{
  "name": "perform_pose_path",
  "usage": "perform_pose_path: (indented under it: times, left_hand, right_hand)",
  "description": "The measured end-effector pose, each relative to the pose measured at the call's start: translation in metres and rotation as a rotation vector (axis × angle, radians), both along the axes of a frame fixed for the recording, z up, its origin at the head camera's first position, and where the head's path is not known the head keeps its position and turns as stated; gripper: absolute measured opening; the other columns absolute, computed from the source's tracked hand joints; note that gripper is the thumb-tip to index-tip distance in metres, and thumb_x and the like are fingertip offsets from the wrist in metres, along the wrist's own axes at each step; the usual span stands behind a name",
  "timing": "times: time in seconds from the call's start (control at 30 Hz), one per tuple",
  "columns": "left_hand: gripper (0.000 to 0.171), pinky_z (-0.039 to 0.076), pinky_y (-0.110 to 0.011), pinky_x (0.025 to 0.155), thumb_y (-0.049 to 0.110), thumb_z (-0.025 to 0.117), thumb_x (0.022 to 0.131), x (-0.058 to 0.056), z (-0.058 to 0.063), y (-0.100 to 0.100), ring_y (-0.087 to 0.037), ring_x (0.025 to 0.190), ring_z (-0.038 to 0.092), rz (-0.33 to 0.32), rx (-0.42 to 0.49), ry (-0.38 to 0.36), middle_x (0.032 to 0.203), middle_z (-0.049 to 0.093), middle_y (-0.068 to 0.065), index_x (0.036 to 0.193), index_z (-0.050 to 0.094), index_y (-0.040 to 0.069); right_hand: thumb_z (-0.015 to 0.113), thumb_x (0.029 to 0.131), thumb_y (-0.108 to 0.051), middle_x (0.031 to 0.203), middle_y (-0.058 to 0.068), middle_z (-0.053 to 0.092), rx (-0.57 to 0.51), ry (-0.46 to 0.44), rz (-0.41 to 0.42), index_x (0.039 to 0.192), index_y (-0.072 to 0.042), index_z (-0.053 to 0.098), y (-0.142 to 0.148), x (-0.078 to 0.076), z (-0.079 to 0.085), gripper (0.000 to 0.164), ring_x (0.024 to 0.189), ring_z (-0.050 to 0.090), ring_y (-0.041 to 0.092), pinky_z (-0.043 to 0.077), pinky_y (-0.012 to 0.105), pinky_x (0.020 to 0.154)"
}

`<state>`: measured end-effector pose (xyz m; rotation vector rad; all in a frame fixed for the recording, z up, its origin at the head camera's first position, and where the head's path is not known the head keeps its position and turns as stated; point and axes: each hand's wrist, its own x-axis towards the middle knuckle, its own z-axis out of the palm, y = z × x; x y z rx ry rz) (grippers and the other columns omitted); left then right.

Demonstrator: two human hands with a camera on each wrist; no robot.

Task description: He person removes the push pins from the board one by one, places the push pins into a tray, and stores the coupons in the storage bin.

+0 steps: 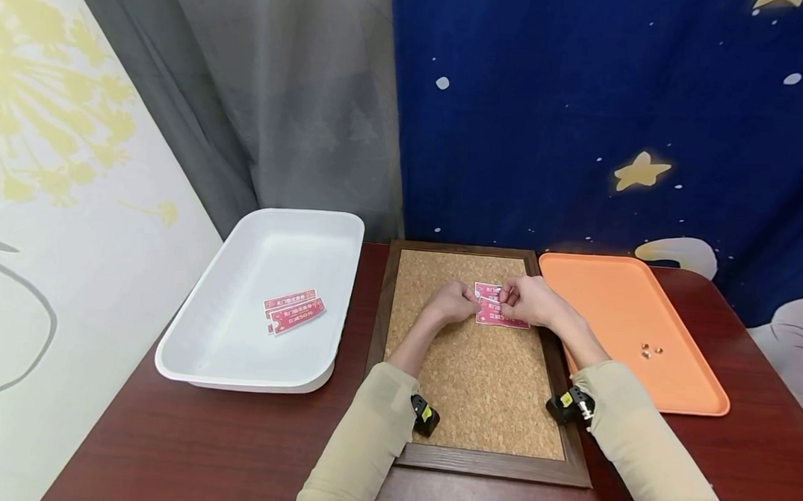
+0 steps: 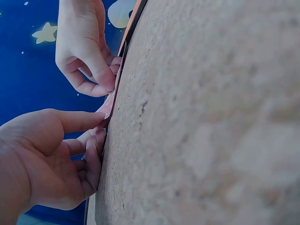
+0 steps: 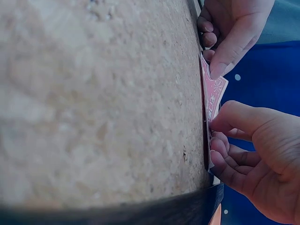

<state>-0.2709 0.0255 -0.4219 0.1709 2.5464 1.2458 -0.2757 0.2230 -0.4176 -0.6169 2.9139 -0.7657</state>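
At upper right on the corkboard [image 1: 470, 380], the left hand [image 1: 450, 303] is pinching the left end of a pink coupon [image 1: 493, 313] between thumb and fingers; the right hand [image 1: 531, 298] is bending its fingers over the coupon's face, but whether they are clamping anything I cannot tell

Coupons [image 1: 491, 314] are pink, the corkboard [image 1: 476, 388] speckled tan.
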Motion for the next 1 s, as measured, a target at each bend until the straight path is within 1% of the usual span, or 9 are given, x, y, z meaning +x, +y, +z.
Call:
perform_pose_path:
  times: [0.33, 0.43, 0.57, 0.67, 0.87, 1.0]
  left_hand:
    - [0.006, 0.039, -0.026, 0.063, 0.011, 0.070, 0.092, 0.000, 0.000, 0.000, -0.016, 0.077, 0.053, 0.003, 0.011, -0.016, 0.089, 0.062, -0.002, 0.088, 0.069, 0.006]
    - [0.007, 0.041, -0.027, 0.064, 0.011, 0.069, 0.092, 0.000, 0.001, -0.001, -0.017, 0.078, 0.054, -0.001, 0.010, -0.018, 0.089, 0.062, -0.002, 0.087, 0.069, 0.007]
    - [0.008, 0.042, -0.029, 0.065, 0.010, 0.069, 0.091, -0.001, -0.001, 0.000, -0.017, 0.076, 0.054, 0.000, -0.006, -0.008, 0.088, 0.062, -0.002, 0.083, 0.068, 0.008]
    - [0.008, 0.041, -0.028, 0.064, 0.011, 0.070, 0.091, 0.000, -0.001, 0.001, -0.017, 0.076, 0.054, 0.003, -0.005, -0.005, 0.088, 0.062, -0.002, 0.084, 0.069, 0.008]
    - [0.008, 0.038, -0.025, 0.058, 0.011, 0.070, 0.093, 0.001, 0.000, 0.001, -0.015, 0.071, 0.050, 0.018, 0.006, -0.023, 0.085, 0.060, -0.001, 0.086, 0.069, 0.007]
    - [0.013, 0.036, -0.025, 0.056, 0.010, 0.069, 0.093, 0.003, 0.002, 0.001, -0.013, 0.067, 0.048, 0.001, -0.001, -0.013, 0.082, 0.057, 0.001, 0.081, 0.067, 0.007]
  right_hand:
    - [0.073, 0.079, -0.002, 0.071, -0.001, 0.064, -0.026, 0.014, -0.001, 0.083, -0.007, 0.063, 0.000, 0.001, -0.001, 0.011, 0.067, 0.058, 0.013, 0.046, 0.028, 0.062]
    - [0.072, 0.079, -0.003, 0.071, -0.001, 0.064, -0.040, 0.017, -0.002, 0.082, -0.007, 0.063, 0.001, 0.001, -0.002, 0.011, 0.067, 0.057, 0.013, 0.046, 0.028, 0.062]
    - [0.073, 0.079, -0.004, 0.073, -0.002, 0.064, -0.052, 0.025, -0.008, 0.082, -0.008, 0.064, 0.004, 0.001, -0.004, 0.010, 0.069, 0.059, 0.012, 0.049, 0.027, 0.064]
    - [0.073, 0.080, -0.005, 0.074, -0.001, 0.064, -0.071, 0.024, -0.010, 0.083, -0.007, 0.065, 0.006, 0.001, -0.006, 0.009, 0.070, 0.060, 0.012, 0.050, 0.025, 0.065]
    - [0.074, 0.081, -0.005, 0.078, 0.003, 0.066, -0.163, 0.003, -0.009, 0.085, -0.003, 0.067, 0.011, 0.004, -0.008, 0.007, 0.074, 0.061, 0.013, 0.051, 0.023, 0.068]
    - [0.073, 0.084, -0.005, 0.081, 0.004, 0.067, -0.184, -0.008, -0.023, 0.088, -0.003, 0.069, 0.014, 0.008, -0.009, 0.006, 0.076, 0.062, 0.014, 0.051, 0.023, 0.070]
